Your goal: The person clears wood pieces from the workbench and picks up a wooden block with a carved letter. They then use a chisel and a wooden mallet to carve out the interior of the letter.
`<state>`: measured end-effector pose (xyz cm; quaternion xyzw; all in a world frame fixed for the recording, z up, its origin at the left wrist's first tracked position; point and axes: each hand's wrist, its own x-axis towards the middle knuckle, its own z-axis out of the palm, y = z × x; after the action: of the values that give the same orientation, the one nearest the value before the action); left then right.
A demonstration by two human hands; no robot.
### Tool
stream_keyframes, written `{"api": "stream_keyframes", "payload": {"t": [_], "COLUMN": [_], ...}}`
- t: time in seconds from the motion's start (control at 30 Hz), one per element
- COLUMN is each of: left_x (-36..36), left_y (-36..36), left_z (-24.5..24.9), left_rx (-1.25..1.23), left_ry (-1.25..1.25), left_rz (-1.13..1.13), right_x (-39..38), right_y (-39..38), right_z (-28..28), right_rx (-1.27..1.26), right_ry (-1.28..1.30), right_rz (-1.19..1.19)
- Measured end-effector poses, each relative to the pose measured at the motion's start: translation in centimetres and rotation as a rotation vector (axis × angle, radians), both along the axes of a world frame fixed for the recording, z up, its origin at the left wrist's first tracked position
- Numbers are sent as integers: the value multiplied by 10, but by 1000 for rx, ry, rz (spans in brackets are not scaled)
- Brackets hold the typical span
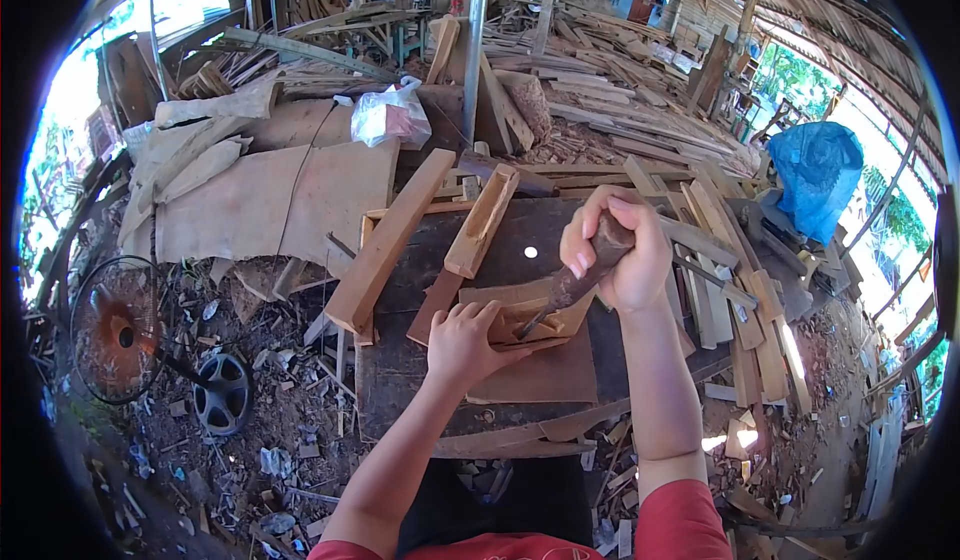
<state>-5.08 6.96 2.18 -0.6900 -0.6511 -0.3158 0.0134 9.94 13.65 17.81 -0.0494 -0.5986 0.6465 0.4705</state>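
My right hand (pixel 640 250) is wrapped around the thick wooden handle of a chisel (pixel 572 285). The chisel slants down to the left, its narrow metal tip inside the hollow of a small wooden block (pixel 570 322). On the block's left end, my left hand (pixel 463 345) grips it, thumb along the near side. The block lies over a flat brown board (pixel 540 378) on the dark worktable (pixel 400 400). Just beyond my left hand, a second hollowed wooden piece (pixel 482 222) rests at a slant. To its left lies a long thick wooden beam (pixel 390 245).
A standing fan (pixel 118 335) is at the left, near a dark round base (pixel 222 395). Wooden strips (pixel 765 345) crowd the right side. Farther back are a plastic bag (pixel 390 118), a metal post (pixel 474 55) and a blue plastic cover (pixel 818 175). Wood scraps litter the ground.
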Motion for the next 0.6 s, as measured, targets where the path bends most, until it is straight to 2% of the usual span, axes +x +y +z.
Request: {"api": "stream_keyframes", "payload": {"t": [0.07, 0.23, 0.43, 0.6], "left_x": [2, 12, 14, 16], "left_y": [1, 2, 3, 0], "left_z": [-3, -6, -9, -4], "left_rx": [80, 71, 65, -21], "left_ry": [34, 15, 27, -9], "left_rz": [60, 206, 276, 272], "right_x": [4, 10, 2, -2], "right_y": [8, 27, 46, 43], "right_z": [-3, -7, -11, -11], "right_rx": [7, 88, 36, 51], "right_ry": [24, 96, 128, 51], "right_rz": [63, 219, 275, 202]}}
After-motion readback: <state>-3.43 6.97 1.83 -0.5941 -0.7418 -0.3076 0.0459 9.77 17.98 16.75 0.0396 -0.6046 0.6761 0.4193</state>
